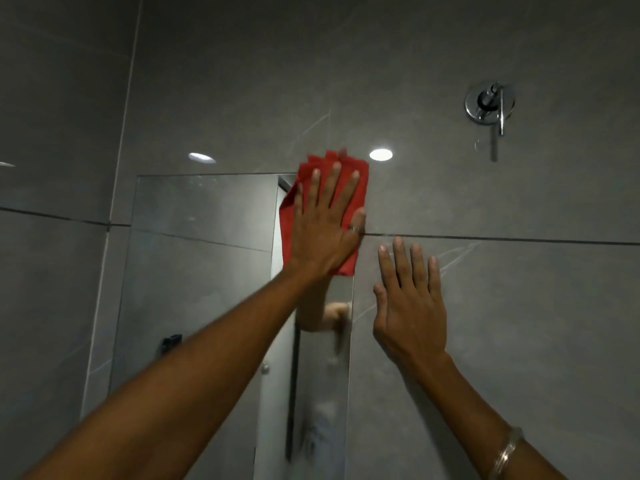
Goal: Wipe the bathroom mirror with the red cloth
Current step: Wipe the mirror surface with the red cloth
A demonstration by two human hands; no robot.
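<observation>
The bathroom mirror (pixel 201 271) is a tall frameless pane on the grey tiled wall, left of centre. My left hand (pixel 327 223) lies flat, fingers spread, pressing the folded red cloth (pixel 291 220) against the mirror's top right corner. The cloth reaches past the mirror's top and right edges onto the tile. My right hand (pixel 410 306) rests flat and empty on the tile just right of the mirror's right edge, fingers up. A bangle sits on my right wrist. The mirror reflects my arm below the cloth.
A chrome wall valve with a lever handle (pixel 490 105) is mounted on the tile at the upper right. A dark grout line (pixel 519 239) runs across the wall at hand height. Ceiling lights glare off the tile above the mirror.
</observation>
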